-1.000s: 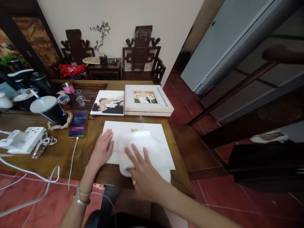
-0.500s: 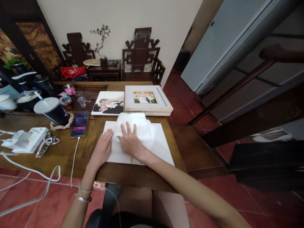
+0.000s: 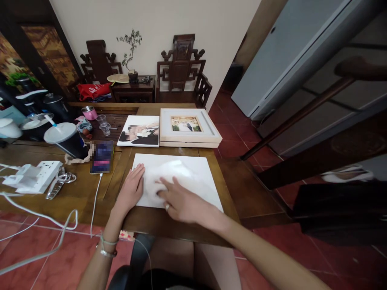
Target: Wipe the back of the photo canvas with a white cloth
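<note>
A flat white board (image 3: pixel 205 177) lies on the wooden table (image 3: pixel 169 223) in front of me. My left hand (image 3: pixel 130 192) rests flat on its left edge, fingers stretched out. My right hand (image 3: pixel 181 201) presses down on a white cloth (image 3: pixel 169 173) that lies on the board, fingers flat on it; the cloth is blurred by motion.
Behind the board lie a photo print (image 3: pixel 139 131) and a framed picture (image 3: pixel 189 127). To the left are a phone (image 3: pixel 102 157) on a cable, a power strip (image 3: pixel 36 175), keys (image 3: pixel 59 183), a lidded cup (image 3: pixel 65 139) and kettles. The table's right edge drops to the red tiled floor (image 3: pixel 263 249).
My right hand slid the cloth from the board's near edge up to its far edge, then back toward me to the middle. My left hand stayed put.
</note>
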{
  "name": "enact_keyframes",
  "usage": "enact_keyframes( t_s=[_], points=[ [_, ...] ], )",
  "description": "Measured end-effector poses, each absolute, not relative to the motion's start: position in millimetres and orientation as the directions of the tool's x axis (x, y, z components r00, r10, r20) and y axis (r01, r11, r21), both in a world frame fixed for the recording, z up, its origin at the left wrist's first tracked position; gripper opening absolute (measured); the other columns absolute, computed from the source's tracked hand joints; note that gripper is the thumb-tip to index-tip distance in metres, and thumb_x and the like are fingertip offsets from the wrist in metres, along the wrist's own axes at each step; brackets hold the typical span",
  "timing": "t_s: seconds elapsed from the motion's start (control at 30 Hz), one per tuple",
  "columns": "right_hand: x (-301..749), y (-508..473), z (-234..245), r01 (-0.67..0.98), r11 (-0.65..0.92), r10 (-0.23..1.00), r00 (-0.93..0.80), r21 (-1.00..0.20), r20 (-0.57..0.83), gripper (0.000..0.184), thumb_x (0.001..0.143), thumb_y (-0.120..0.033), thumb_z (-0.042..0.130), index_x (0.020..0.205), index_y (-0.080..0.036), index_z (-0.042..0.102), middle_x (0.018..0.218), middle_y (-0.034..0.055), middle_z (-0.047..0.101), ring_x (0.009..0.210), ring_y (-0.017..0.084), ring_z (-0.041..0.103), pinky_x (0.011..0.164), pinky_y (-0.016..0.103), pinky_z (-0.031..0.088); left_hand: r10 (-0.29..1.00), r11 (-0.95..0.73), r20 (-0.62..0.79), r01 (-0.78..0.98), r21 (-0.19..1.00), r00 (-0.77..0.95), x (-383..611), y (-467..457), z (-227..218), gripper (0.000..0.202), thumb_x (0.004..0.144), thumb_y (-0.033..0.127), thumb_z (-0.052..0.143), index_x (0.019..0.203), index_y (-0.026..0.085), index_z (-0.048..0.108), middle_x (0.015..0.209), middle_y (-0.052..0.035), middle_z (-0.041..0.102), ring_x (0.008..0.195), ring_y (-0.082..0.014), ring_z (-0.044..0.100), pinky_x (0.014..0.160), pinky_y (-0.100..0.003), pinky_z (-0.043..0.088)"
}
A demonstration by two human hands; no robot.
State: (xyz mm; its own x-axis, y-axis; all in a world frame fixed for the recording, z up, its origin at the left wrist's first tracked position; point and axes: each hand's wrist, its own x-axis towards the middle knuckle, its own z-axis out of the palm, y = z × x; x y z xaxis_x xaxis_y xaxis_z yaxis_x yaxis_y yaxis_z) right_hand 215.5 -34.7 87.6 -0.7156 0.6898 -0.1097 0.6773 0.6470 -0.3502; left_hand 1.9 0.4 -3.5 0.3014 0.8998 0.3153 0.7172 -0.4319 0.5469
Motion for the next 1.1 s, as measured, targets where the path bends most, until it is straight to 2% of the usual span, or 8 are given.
enact_keyframes(
  t_s=[0.13,0.23,0.43,0.6,0.73,0.87,0.97,1.1],
  points=[
    [190,-3,97,0.818,0.514,0.819,-0.557,-0.258,-0.134,0.039,0.086,-0.011,0.042,0.121,-0.006,0.059,0.139,0.0268,0.047,0.136,0.037,0.034,0.106,0.063,0.027,0.929,-0.37,0.267,0.684,0.628,0.256,5,-2,6,0.045,0.096,0.031,0.033,0.134,0.013,0.051,0.144,-0.0145,0.048,0.138,-0.0237,0.038,0.117,-0.049,0.023],
    [165,-3,86,0.856,0.478,0.867,-0.496,-0.198,-0.054,0.042,0.087,-0.017,0.042,0.124,-0.007,0.058,0.146,0.0271,0.038,0.137,0.043,0.029,0.105,0.068,0.022,0.957,-0.289,0.218,0.594,0.751,0.19,5,-5,17,0.053,0.097,0.041,0.03,0.138,0.013,0.047,0.146,-0.0135,0.046,0.139,-0.0235,0.037,0.118,-0.046,0.02],
    [155,-43,45,0.651,0.739,0.666,-0.744,-0.176,0.045,0.039,0.081,-0.03,0.053,0.114,-0.014,0.066,0.15,0.0219,0.034,0.137,0.048,0.022,0.105,0.071,0.011,0.983,-0.184,0.161,0.418,0.89,0.09,1,-8,23,0.062,0.098,0.05,0.019,0.147,0.014,0.032,0.156,-0.008,0.028,0.145,-0.0188,0.023,0.12,-0.039,0.015],
    [200,-62,58,0.523,0.806,0.544,-0.839,-0.279,-0.003,0.032,0.078,-0.025,0.055,0.106,-0.016,0.067,0.141,0.0175,0.048,0.137,0.038,0.029,0.109,0.062,0.018,0.97,-0.233,0.143,0.578,0.782,0.198,1,-7,14,0.056,0.1,0.043,0.02,0.147,0.015,0.032,0.154,-0.0095,0.032,0.144,-0.0186,0.025,0.12,-0.043,0.012],
    [218,-34,90,0.693,0.634,0.705,-0.701,-0.344,-0.112,0.027,0.08,-0.014,0.049,0.1,-0.016,0.068,0.116,0.0145,0.065,0.125,0.03,0.048,0.107,0.05,0.028,0.94,-0.338,0.202,0.697,0.632,0.273,3,-6,6,0.049,0.1,0.036,0.023,0.139,0.014,0.045,0.15,-0.0121,0.04,0.142,-0.021,0.029,0.119,-0.048,0.018],
    [201,10,115,0.83,0.432,0.841,-0.512,-0.353,-0.174,0.029,0.084,-0.009,0.042,0.097,-0.012,0.067,0.102,0.0167,0.069,0.109,0.03,0.059,0.096,0.045,0.04,0.914,-0.404,0.267,0.727,0.555,0.304,3,-4,2,0.042,0.098,0.031,0.034,0.133,0.016,0.051,0.147,-0.0127,0.044,0.141,-0.0223,0.033,0.117,-0.049,0.022],
    [174,35,122,0.831,0.418,0.855,-0.496,-0.367,-0.149,0.03,0.089,-0.01,0.037,0.098,-0.01,0.066,0.103,0.0174,0.068,0.103,0.03,0.062,0.091,0.044,0.044,0.907,-0.42,0.279,0.738,0.528,0.317,4,-3,5,0.04,0.096,0.027,0.039,0.132,0.015,0.051,0.145,-0.0149,0.046,0.139,-0.025,0.035,0.116,-0.051,0.024],
    [140,52,112,0.801,0.454,0.841,-0.531,-0.391,-0.11,0.021,0.094,-0.019,0.047,0.104,-0.014,0.064,0.11,0.0096,0.066,0.104,0.025,0.06,0.092,0.043,0.046,0.905,-0.424,0.282,0.729,0.537,0.319,6,-3,13,0.034,0.093,0.022,0.041,0.124,0.016,0.056,0.135,-0.0144,0.055,0.132,-0.0269,0.045,0.114,-0.053,0.028]
  ],
)
